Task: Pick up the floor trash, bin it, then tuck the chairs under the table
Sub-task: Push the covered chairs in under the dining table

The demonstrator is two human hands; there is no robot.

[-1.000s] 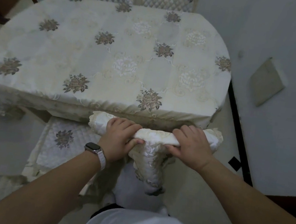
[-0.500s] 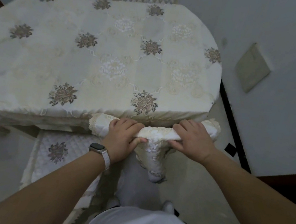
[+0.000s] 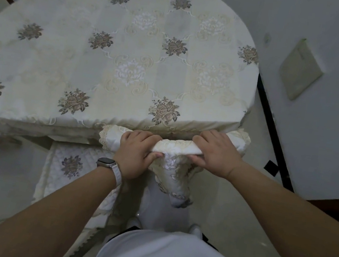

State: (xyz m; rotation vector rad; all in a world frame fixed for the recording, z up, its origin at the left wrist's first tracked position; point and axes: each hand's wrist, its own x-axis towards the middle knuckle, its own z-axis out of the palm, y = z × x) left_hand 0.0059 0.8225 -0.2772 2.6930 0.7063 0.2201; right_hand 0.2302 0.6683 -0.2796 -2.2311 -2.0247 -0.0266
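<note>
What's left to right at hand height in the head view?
Quilted chair seat → left hand → right hand → black floor mark. Both hands grip the chair back, which spans them, so it is left unplaced.

Pale glossy floor [image 3: 230, 216] carries table [image 3: 81, 120] w/ cream floral tablecloth [image 3: 130, 61] spread over whole top.
</note>
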